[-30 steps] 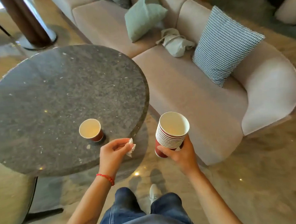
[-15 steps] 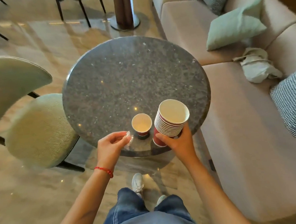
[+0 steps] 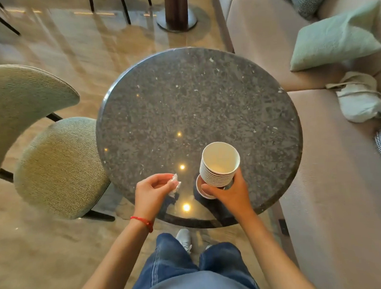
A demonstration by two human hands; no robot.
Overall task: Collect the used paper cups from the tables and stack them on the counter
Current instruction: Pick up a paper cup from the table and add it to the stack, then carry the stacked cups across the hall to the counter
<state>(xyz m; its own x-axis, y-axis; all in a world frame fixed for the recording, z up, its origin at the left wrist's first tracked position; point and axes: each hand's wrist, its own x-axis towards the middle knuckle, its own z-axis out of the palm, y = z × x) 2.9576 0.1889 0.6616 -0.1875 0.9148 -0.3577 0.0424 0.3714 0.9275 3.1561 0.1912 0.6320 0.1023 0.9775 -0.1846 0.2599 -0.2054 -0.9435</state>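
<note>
My right hand (image 3: 230,193) grips a stack of several paper cups (image 3: 218,165), white inside with ringed rims. The stack sits directly over a single paper cup (image 3: 202,191) standing near the front edge of the round dark stone table (image 3: 182,100); only part of that cup's white rim shows under the stack. My left hand (image 3: 152,191) hovers over the table's front edge, left of the cups, and pinches a small crumpled white tissue (image 3: 175,183).
A green upholstered chair (image 3: 52,161) stands tight against the table's left side. A beige sofa (image 3: 335,191) runs along the right, with a mint cushion (image 3: 334,39), a cloth bag (image 3: 360,98) and checked cushions. A pillar base (image 3: 176,15) stands beyond the table.
My right hand has brought the stack from beside the single cup to right over it, covering most of it. The view has shifted closer over the table. The left hand still pinches the tissue.
</note>
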